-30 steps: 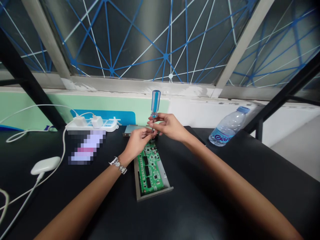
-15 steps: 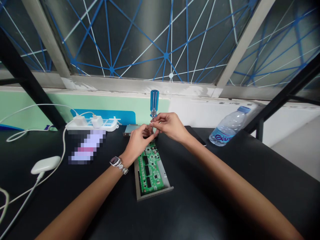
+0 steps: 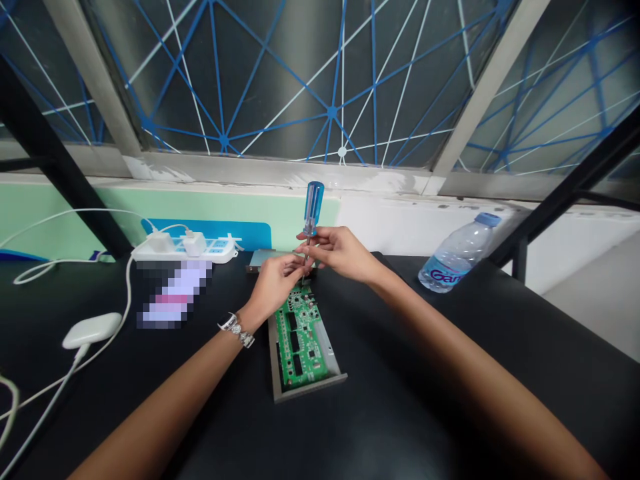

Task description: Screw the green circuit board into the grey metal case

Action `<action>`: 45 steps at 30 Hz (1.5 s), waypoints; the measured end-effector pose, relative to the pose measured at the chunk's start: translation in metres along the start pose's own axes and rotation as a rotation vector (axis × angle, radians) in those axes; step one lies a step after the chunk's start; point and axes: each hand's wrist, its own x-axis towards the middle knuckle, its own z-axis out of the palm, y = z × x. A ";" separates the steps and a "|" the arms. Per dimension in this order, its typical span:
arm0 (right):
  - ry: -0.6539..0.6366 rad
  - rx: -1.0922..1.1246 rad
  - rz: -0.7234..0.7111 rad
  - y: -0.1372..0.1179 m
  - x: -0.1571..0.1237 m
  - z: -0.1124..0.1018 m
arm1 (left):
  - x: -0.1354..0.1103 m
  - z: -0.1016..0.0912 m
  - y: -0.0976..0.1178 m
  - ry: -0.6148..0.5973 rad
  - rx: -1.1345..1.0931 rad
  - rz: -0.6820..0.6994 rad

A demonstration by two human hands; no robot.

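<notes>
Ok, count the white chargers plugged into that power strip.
2. Both sit side by side on the white power strip at the table's far left edge: the left charger and the right charger, each trailing a white cable.

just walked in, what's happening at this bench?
A person is working a blue-handled screwdriver at the far end of a green circuit board sitting in an open metal case on a black table. The right hand pinches the shaft just below the handle; the left hand steadies the tip. A water bottle lies to the right.

hands [image 3: 300, 267] steadying screwdriver [image 3: 312, 212], green circuit board [image 3: 303, 333]
</notes>
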 end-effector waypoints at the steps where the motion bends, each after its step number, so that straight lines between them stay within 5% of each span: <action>1: -0.016 -0.002 0.014 -0.001 0.000 -0.002 | 0.000 -0.001 -0.001 -0.024 -0.001 0.000; 10: 0.159 -0.032 -0.065 0.007 0.000 0.006 | 0.001 -0.001 -0.003 -0.107 0.011 0.012; 17: 0.293 -0.166 -0.115 0.007 0.000 0.014 | -0.002 0.003 -0.003 0.058 0.110 0.037; 30: 0.055 -0.048 -0.155 -0.010 0.000 -0.011 | -0.002 0.001 0.001 0.017 0.048 0.010; 40: 0.502 -0.393 -0.241 -0.011 -0.005 0.010 | -0.004 0.002 -0.002 -0.022 0.109 0.031; 45: 0.389 -0.295 -0.237 -0.010 -0.003 0.007 | -0.004 0.001 -0.001 -0.015 0.126 0.037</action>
